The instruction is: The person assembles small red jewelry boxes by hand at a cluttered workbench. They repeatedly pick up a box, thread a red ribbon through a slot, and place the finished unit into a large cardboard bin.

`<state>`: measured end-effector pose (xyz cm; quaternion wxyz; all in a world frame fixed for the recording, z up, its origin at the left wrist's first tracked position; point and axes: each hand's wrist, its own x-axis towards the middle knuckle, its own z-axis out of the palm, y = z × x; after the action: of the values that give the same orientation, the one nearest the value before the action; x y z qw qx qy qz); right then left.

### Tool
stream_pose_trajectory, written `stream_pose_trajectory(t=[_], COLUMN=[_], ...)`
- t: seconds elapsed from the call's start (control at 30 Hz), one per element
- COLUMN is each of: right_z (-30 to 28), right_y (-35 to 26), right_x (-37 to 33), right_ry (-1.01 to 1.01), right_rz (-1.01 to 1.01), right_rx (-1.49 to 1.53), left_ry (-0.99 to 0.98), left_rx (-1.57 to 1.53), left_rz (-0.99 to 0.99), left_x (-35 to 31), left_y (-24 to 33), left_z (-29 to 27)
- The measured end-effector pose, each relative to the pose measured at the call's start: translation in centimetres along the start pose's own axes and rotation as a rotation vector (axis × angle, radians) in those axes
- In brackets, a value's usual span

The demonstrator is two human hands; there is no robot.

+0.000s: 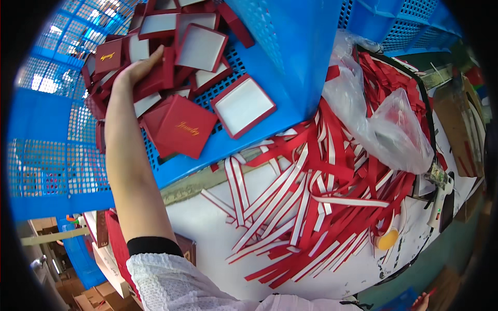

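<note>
My left hand (140,71) reaches far into a blue plastic crate (295,57) at the upper left. It closes on a dark red box (153,82), its thumb along the top; most of the other fingers are hidden. Shallow red box halves with white insides lie heaped around it. An open tray (244,107) sits at the pile's right, and a red lid with gold lettering (187,126) lies near the crate's front edge. At the lower right rim, part of a small hand (423,300) shows beside something red; I cannot tell whose it is.
Right of the crate, red and white strips (295,207) sprawl over a white table (199,228). A clear plastic bag (399,140) lies on more red strips. A yellow-ended roll (387,240) and a white hand tool (440,199) are near the right edge. Cardboard boxes (98,295) stand lower left.
</note>
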<state>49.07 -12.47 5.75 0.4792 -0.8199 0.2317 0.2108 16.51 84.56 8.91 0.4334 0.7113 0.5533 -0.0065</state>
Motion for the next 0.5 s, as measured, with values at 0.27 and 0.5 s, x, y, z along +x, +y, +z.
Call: stream_pose_trajectory(t=[0.27, 0.5], right_z=[1.2, 2.0], right_y=[5.9, 8.9], right_x=[4.9, 3.3], right_ry=[-0.024, -0.086], right_rz=[-0.097, -0.171], right_rx=[0.219, 0.366], left_ry=[0.271, 0.49], left_rx=[0.654, 0.905], left_rz=[0.01, 0.083], left_x=[-4.0, -15.2], left_y=[-4.5, -4.3], left_z=[4.7, 11.5])
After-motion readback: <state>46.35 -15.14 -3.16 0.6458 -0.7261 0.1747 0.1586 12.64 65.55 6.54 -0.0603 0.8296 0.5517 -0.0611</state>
